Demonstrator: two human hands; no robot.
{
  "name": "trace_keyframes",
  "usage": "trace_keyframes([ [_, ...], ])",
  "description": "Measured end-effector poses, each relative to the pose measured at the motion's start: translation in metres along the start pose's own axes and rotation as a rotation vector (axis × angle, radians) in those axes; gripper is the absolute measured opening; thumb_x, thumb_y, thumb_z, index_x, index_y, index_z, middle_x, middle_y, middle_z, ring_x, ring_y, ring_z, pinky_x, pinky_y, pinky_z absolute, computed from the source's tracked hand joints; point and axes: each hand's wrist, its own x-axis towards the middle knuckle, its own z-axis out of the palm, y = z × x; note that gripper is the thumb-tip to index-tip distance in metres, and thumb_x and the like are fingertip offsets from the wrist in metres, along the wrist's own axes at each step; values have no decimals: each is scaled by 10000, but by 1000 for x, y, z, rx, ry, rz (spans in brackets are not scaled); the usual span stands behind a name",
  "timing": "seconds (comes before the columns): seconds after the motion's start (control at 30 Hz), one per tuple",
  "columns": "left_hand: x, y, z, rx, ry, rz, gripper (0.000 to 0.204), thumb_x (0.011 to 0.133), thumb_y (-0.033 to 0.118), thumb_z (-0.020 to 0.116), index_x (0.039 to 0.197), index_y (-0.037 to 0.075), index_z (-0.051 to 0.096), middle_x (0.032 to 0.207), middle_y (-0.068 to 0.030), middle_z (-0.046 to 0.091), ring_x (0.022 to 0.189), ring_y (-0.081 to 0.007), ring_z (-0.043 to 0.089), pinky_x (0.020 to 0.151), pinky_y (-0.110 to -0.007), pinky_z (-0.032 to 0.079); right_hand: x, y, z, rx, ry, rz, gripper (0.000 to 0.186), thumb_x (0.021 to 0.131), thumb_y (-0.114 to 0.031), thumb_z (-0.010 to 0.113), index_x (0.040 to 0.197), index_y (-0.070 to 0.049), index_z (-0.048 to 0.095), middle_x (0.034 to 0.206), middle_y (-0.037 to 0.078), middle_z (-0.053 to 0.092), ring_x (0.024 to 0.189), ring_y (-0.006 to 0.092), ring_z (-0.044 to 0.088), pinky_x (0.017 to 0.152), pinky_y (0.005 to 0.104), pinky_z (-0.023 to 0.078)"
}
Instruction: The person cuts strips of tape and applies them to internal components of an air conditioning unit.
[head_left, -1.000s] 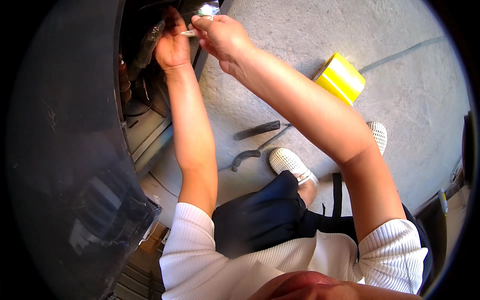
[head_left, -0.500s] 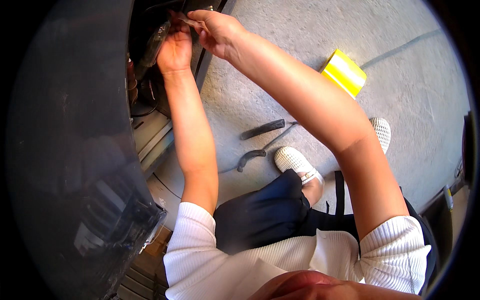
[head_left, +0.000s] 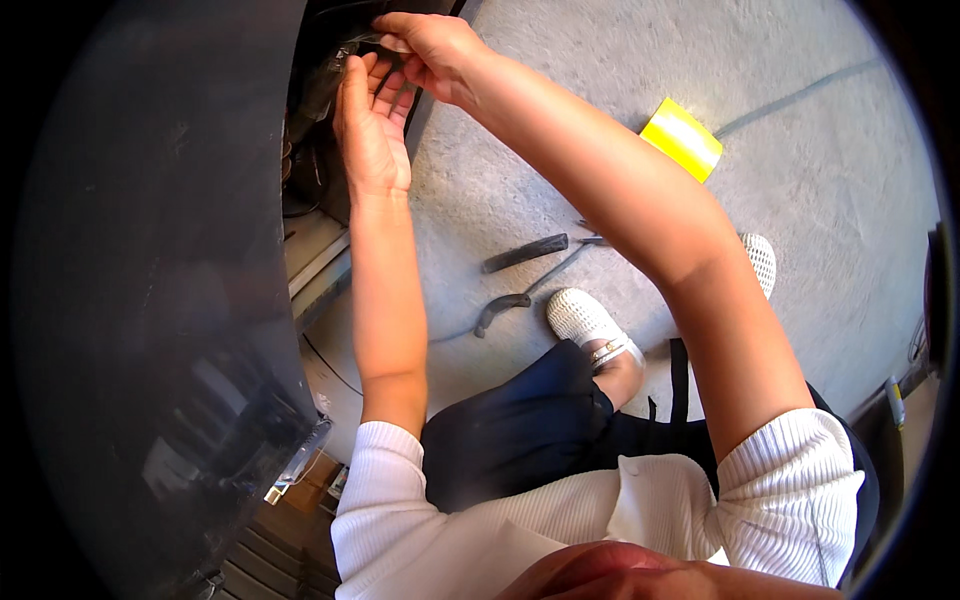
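Observation:
At the top of the view, my right hand [head_left: 443,55] is pinched at the edge of a dark opening, thumb and forefinger on a thin, clear plastic film [head_left: 352,46]. My left hand [head_left: 374,140] is held just below it, palm up, fingers spread, with nothing in its grasp. Its fingertips come close to the film; whether they touch it I cannot tell. Crumpled, shiny clear plastic continues into the shadow left of my fingers. The inside of the opening is mostly too dark to make out.
A large, glossy dark panel [head_left: 150,250] fills the left side. On the grey concrete floor [head_left: 560,90] lie a straight black hose piece [head_left: 525,253], a curved black one [head_left: 500,312] and a bright yellow piece [head_left: 683,138]. My white shoe [head_left: 583,314] stands near the hoses.
My left hand has drawn back from the opening, shifting right and down, and its fingers have spread. My right hand stays pinched nearly in place. The dark panel appears shifted slightly right.

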Motion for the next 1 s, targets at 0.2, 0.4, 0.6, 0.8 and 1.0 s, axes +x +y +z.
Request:
trace_keyframes([
  [0.2,5,-10,0,25,176,67,283,939,167,595,1203,78,546,1118,-35,594,967,-147,556,875,-323,456,33,-2,8,166,78,141,135,825,-95,674,710,-39,631,599,21,586,437,72,421,388,189,325],
  [0.4,37,-45,-8,316,256,346,202,970,193,516,1103,45,546,1055,-29,603,869,-113,551,713,-251,424,72,16,14,360,20,173,135,872,-75,606,740,-47,609,612,23,575,459,80,467,372,164,356],
  [0.6,63,-54,-35,391,281,468,184,942,116,485,1085,13,537,842,-35,556,664,-104,488,583,-225,403,92,24,24,301,33,203,142,862,-62,604,720,-64,612,616,37,588,460,103,487,355,185,355],
  [0.8,70,-42,-17,372,268,612,427,946,77,440,1365,44,358,776,-46,531,599,-107,461,522,-224,401,144,48,20,130,2,173,136,854,-78,614,722,-91,640,622,43,607,453,119,489,364,217,363],
  [1.0,82,-29,-16,428,153,617,573,888,-30,443,1431,101,313,787,-60,532,611,-123,471,528,-226,409,179,54,11,113,-129,254,225,884,-91,592,664,-117,551,551,4,500,370,133,355,311,218,259],
])
